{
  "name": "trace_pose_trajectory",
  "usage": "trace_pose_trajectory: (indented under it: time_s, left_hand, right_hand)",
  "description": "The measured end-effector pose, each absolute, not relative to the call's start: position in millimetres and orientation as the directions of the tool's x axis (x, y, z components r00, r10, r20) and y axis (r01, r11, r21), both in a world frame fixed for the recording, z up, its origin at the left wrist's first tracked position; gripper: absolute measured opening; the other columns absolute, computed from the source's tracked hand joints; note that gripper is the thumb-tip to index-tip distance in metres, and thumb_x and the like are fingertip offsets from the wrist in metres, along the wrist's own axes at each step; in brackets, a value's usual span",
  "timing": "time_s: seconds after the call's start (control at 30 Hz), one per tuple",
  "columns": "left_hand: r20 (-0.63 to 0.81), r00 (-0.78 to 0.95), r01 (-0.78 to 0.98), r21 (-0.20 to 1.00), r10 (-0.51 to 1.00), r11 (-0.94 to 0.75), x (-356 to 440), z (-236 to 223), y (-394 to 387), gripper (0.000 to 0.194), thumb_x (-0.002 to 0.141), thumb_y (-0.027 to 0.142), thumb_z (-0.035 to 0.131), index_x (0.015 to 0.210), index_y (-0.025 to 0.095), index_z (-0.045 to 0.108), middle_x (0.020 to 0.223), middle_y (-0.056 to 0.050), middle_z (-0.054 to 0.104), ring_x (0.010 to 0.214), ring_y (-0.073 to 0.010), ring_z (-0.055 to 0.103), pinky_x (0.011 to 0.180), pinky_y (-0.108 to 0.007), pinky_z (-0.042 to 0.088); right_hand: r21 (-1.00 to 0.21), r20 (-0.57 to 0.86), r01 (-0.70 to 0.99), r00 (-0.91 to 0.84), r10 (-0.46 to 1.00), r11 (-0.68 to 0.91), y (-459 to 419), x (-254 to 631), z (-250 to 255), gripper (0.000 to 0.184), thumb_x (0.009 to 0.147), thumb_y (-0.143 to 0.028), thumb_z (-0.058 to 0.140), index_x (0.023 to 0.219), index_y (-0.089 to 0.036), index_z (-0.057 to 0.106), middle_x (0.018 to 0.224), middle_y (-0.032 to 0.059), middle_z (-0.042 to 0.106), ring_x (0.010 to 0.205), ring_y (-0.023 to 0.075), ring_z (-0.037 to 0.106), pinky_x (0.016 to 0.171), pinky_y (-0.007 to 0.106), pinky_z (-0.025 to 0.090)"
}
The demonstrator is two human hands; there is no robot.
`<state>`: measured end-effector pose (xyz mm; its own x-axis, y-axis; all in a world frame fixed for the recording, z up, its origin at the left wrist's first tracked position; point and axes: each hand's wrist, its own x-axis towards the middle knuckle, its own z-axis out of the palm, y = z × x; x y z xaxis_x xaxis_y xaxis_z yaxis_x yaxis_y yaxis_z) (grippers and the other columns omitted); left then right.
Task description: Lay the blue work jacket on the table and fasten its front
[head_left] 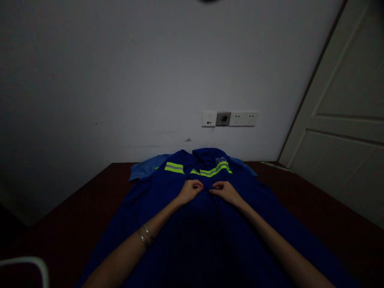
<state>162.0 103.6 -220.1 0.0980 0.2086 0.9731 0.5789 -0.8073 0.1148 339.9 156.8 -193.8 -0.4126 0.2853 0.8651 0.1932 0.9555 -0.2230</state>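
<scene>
A dark blue work jacket (168,200) with yellow-green and grey reflective bands lies spread on the dark red table, collar toward the wall. My left hand (189,191) pinches cloth at the front opening, just below the chest band. Facing it across the opening, my right hand (227,193) has its thumb and index finger closed at the other front edge. Between the fingertips a tiny pale spot shows on the cloth; I cannot make out what it is. The lower part of the jacket fades into shadow between my forearms.
Light blue cloth (147,167) sticks out from under the jacket's shoulders. Dark red tabletop (99,196) shows on both sides. Behind stands a white wall with sockets (243,119). A white panelled door (345,160) is at right, and a white curved bar (33,261) at lower left.
</scene>
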Motion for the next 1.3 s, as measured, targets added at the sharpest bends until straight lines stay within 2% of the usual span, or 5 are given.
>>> trace_pose_trajectory:
  time_s: [0.17, 0.47, 0.63, 1.07, 1.3]
  left_hand:
    - [0.975, 0.101, 0.597, 0.102, 0.200, -0.796, 162, -220, 104, 0.012, 0.069, 0.016, 0.055, 0.075, 0.012, 0.065, 0.074, -0.005, 0.067, 0.071, -0.0142, 0.060, 0.073, -0.026, 0.046]
    - [0.987, 0.110, 0.609, 0.029, 0.121, -0.792, 168, -227, 110, 0.016, 0.075, 0.021, 0.052, 0.081, 0.014, 0.065, 0.081, -0.004, 0.067, 0.076, -0.0150, 0.060, 0.072, -0.025, 0.045]
    - [0.990, 0.105, 0.633, 0.008, 0.096, -0.774, 173, -231, 111, 0.017, 0.075, 0.021, 0.051, 0.081, 0.015, 0.065, 0.082, -0.004, 0.067, 0.077, -0.0153, 0.060, 0.074, -0.025, 0.044]
    - [0.995, 0.041, 0.647, 0.046, 0.095, -0.761, 178, -234, 109, 0.016, 0.072, 0.018, 0.056, 0.087, 0.017, 0.050, 0.068, 0.001, 0.065, 0.070, -0.0139, 0.061, 0.069, -0.023, 0.041]
    - [0.993, 0.069, 0.671, 0.026, 0.097, -0.741, 179, -236, 109, 0.012, 0.074, 0.018, 0.053, 0.080, 0.020, 0.042, 0.066, 0.003, 0.062, 0.067, -0.0128, 0.059, 0.064, -0.022, 0.038]
  right_hand:
    - [-0.147, 0.872, 0.222, -0.431, 0.232, 0.964, 154, 340, -195, 0.026, 0.065, -0.038, 0.057, 0.060, -0.013, 0.060, 0.054, -0.0016, 0.055, 0.053, 0.0100, 0.045, 0.049, 0.021, 0.030]
    - [-0.413, 0.870, -0.076, -0.326, 0.369, 0.907, 157, 331, -201, 0.029, 0.054, -0.039, 0.067, 0.067, -0.013, 0.064, 0.057, 0.0004, 0.062, 0.054, 0.0132, 0.053, 0.053, 0.024, 0.040]
    - [-0.493, 0.841, -0.112, -0.316, 0.439, 0.863, 160, 328, -202, 0.024, 0.051, -0.030, 0.070, 0.069, -0.014, 0.067, 0.065, 0.0032, 0.066, 0.060, 0.0161, 0.058, 0.061, 0.026, 0.044]
    - [-0.496, 0.817, -0.087, -0.383, 0.431, 0.864, 167, 328, -200, 0.019, 0.058, -0.029, 0.062, 0.068, -0.014, 0.068, 0.060, 0.0016, 0.066, 0.054, 0.0136, 0.056, 0.056, 0.024, 0.042]
    - [-0.386, 0.864, -0.023, -0.359, 0.353, 0.922, 167, 327, -198, 0.021, 0.061, -0.030, 0.060, 0.070, -0.014, 0.070, 0.075, 0.0051, 0.069, 0.075, 0.0181, 0.061, 0.073, 0.028, 0.044]
